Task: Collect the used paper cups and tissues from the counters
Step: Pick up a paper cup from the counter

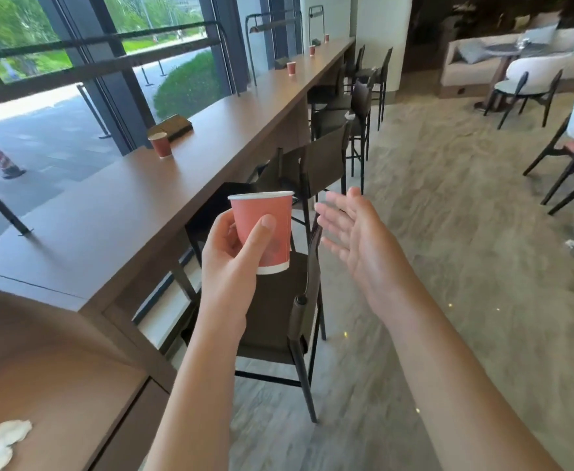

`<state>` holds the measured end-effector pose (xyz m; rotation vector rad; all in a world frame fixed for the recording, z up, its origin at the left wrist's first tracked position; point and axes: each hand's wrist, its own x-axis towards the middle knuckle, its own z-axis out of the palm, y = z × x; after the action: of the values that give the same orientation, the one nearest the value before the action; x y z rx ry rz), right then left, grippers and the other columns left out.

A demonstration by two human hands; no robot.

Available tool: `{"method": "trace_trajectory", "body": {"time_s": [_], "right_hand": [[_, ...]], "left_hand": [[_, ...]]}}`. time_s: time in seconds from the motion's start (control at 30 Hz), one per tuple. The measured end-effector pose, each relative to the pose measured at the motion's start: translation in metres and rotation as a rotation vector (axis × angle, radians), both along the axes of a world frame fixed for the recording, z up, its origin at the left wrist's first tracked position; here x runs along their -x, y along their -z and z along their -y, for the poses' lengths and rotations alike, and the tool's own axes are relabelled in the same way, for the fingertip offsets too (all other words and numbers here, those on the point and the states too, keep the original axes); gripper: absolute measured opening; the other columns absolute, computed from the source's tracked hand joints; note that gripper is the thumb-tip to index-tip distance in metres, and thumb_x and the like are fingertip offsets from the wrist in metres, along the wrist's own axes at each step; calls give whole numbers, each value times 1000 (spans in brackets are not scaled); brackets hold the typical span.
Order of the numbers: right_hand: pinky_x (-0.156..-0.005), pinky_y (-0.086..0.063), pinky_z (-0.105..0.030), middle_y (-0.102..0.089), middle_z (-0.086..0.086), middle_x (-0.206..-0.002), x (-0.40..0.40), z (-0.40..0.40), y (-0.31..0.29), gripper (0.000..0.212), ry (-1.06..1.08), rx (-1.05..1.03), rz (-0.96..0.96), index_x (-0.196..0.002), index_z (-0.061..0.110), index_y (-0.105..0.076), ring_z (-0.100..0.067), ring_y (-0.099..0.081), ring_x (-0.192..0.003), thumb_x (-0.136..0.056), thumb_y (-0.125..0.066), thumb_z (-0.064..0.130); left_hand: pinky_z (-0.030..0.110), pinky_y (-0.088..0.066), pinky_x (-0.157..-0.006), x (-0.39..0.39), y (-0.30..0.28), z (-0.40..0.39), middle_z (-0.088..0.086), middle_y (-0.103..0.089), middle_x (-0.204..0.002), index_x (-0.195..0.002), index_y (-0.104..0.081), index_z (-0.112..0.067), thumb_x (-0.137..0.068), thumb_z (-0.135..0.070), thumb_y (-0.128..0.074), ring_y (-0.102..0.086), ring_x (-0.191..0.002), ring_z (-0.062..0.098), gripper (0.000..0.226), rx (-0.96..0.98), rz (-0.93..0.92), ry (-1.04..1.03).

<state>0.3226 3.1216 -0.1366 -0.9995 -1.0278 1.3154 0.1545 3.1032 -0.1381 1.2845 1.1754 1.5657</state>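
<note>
Red cup (265, 229) in left grip (234, 253), beyond counter edge (163, 232)

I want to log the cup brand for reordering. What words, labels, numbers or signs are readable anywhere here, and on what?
None can be read.
Red paper cup held by the left hand: only a faint, blurred mark on its side, no legible text.
Cups farther along the counter: too small to tell.

Both my forearms are bare to the frame edge: no sleeves, watch or bands visible. My left hand (231, 256) and right hand (357, 232) wear no gloves or rings. Nails short, unpainted.
</note>
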Motion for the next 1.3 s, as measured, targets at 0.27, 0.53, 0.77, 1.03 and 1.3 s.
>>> {"method": "trace_trajectory", "body": {"time_s": [0.27, 0.53, 0.77, 1.03, 1.3], "right_hand": [[-115, -41, -35, -58, 5, -147, -90, -49, 7, 69, 41, 7, -15, -146, 28, -50, -6, -54, -132, -90, -39, 65], [-109, -45, -31, -64, 10, -139, -168, -88, 28, 72, 207, 68, -61, -139, 30, -56, -1, -58, -126, -80, -41, 69], [-106, -46, -31, -66, 8, -137, -230, -147, 30, 72, 386, 83, -34, -137, 30, -58, -4, -60, -125, -78, -43, 69], [-114, -43, -35, -63, 4, -139, -269, -258, 8, 54, 485, 68, 28, -142, 23, -55, -9, -56, -132, -101, -40, 55], [-113, -43, -34, -64, 5, -139, -277, -337, 4, 56, 526, 74, 55, -146, 22, -52, -8, -57, -130, -101, -41, 54]], "left_hand": [[3, -49, -66, -90, 5, -59, -28, -71, -100, -114, -60, -43, -80, -59, -66, -67, -96, -8, 37, 3, -16, 57], [6, -52, -67, -166, 9, -130, -29, -71, -101, -111, -59, -46, -79, -60, -73, -69, -97, -6, 37, 11, -42, 176], [16, -56, -72, -237, 26, -213, -10, -76, -100, -111, -66, -34, -85, -41, -77, -73, -92, 5, 29, 47, -16, 358], [27, -60, -78, -286, 13, -351, 0, -76, -106, -116, -66, -24, -79, -49, -77, -74, -98, 18, 46, 34, 35, 482], [32, -61, -86, -312, 12, -440, 4, -75, -111, -122, -64, -21, -81, -44, -77, -72, -105, 25, 49, 36, 28, 565]]}}
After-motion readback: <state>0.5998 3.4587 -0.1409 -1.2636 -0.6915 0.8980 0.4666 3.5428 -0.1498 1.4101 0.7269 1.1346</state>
